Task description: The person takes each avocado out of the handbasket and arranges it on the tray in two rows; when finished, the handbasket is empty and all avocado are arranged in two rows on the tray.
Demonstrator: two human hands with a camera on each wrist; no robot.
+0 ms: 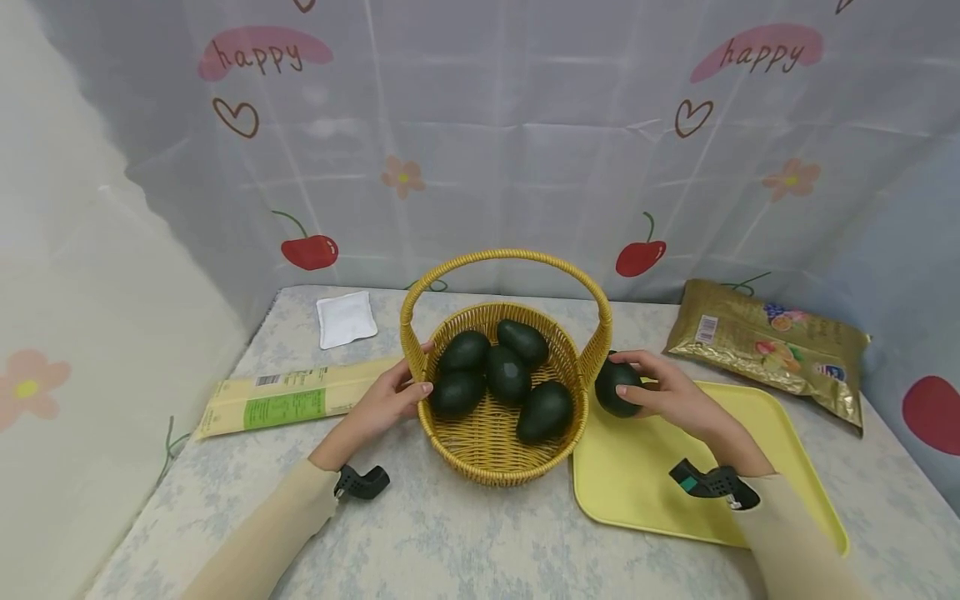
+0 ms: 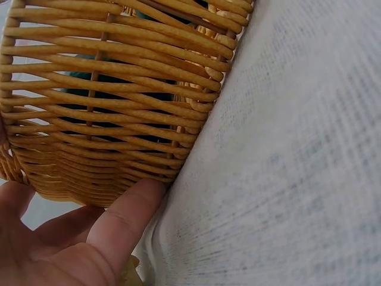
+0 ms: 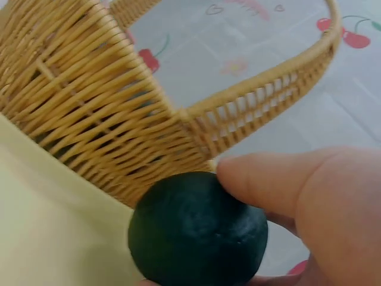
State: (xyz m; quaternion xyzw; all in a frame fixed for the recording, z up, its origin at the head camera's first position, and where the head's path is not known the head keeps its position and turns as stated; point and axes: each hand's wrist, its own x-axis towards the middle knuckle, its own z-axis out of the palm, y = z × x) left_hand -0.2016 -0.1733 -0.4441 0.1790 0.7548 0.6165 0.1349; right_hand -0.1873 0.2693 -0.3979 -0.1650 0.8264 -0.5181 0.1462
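Observation:
A yellow wicker basket (image 1: 480,454) with a tall arched handle stands at the middle of the table, several dark green avocados (image 1: 507,375) lying in it. My left hand (image 1: 386,398) grips the basket's left side, thumb at the rim. In the left wrist view, its fingers (image 2: 128,220) lie against the woven outer wall, low down near the cloth. To the right of the basket, my right hand (image 1: 671,396) holds another avocado (image 1: 617,387) between thumb and fingers, over the tray's left back corner. The right wrist view shows this avocado (image 3: 196,229) close beside the basket wall.
A yellow tray (image 1: 645,492) lies under my right hand and forearm. Behind it rests a gold foil bag (image 1: 772,346). On the left are a long pale yellow-green package (image 1: 292,398) and a small white square packet (image 1: 346,319). A printed curtain (image 1: 517,192) hangs behind the table.

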